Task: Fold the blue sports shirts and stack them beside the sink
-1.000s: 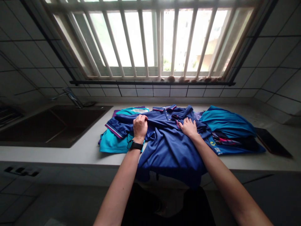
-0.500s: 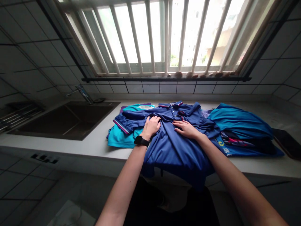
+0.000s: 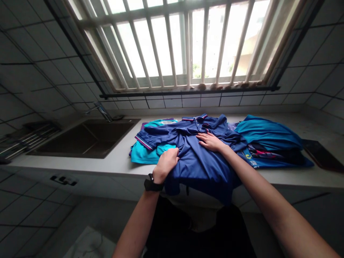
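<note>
Gripping the left edge of the dark blue polo shirt [image 3: 199, 157] spread on the white desk [image 3: 113, 163], your left hand [image 3: 165, 165] is clamped on cloth while your right hand [image 3: 211, 141] lies open, flat near its collar; pull evenly, keeping that palm pressed.

Daylight glares through the barred window [image 3: 185, 46]; tiles beside it sit dim, bending at the frame edges.
</note>
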A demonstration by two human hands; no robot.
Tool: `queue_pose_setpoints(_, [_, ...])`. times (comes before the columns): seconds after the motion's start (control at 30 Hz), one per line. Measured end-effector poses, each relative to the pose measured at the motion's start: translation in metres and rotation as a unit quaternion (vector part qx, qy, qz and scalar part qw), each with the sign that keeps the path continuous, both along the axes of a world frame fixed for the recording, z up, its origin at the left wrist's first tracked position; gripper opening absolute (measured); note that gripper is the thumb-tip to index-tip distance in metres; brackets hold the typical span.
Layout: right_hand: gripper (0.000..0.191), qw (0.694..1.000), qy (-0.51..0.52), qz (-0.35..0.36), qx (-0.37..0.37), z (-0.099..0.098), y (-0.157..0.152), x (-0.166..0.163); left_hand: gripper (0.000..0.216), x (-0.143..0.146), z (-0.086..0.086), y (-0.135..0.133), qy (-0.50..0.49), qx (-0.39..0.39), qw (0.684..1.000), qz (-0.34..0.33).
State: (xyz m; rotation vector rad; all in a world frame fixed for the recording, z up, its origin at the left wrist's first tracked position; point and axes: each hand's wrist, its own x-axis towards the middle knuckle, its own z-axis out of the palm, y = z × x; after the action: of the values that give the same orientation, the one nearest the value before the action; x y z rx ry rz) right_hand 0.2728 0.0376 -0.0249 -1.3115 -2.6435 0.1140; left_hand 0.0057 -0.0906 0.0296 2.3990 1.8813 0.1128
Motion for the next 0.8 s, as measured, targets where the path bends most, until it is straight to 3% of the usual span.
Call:
queue_pose_setpoints(0.17, [0.047,0.999,0.043,-0.003,0.028,0.001,-0.004,-0.002,0.026,-0.006,0.006,-0.005,-0.012,0.118,0.980,0.157])
queue_pose_setpoints(0.23, [0.045,0.998,0.059,-0.005,0.032,0.002,-0.005,-0.003,0.025,-0.004,0.009,-0.014,0.001,0.153,0.975,0.163])
queue_pose_setpoints(0.3, [0.042,0.997,0.068,-0.010,0.031,0.003,-0.005,-0.003,0.021,0.003,0.008,-0.028,-0.010,0.146,0.987,0.067])
queue_pose_setpoints(0.37, [0.039,0.996,0.078,-0.008,0.032,0.003,-0.005,-0.003,0.020,0.014,-0.002,-0.045,-0.051,0.112,0.989,-0.079])
queue_pose_setpoints(0.47, [0.036,0.995,0.095,0.001,0.034,0.002,-0.004,-0.002,0.048,0.035,-0.029,-0.064,-0.087,0.124,0.965,-0.212])
queue_pose_setpoints(0.53, [0.034,0.994,0.105,0.003,0.035,0.001,-0.005,-0.002,0.045,0.047,-0.050,-0.070,-0.090,0.168,0.950,-0.246])
queue_pose_setpoints(0.63, [0.032,0.990,0.123,-0.017,0.062,0.002,-0.007,0.000,0.016,0.054,-0.070,-0.072,-0.102,0.215,0.938,-0.252])
queue_pose_setpoints(0.73, [0.038,0.976,0.143,-0.116,0.119,0.004,-0.009,0.001,0.021,0.058,-0.076,-0.077,-0.115,0.246,0.929,-0.251])
queue_pose_setpoints(0.8, [0.042,0.969,0.134,-0.175,0.116,0.005,-0.011,0.002,0.019,0.061,-0.074,-0.083,-0.117,0.242,0.919,-0.288])
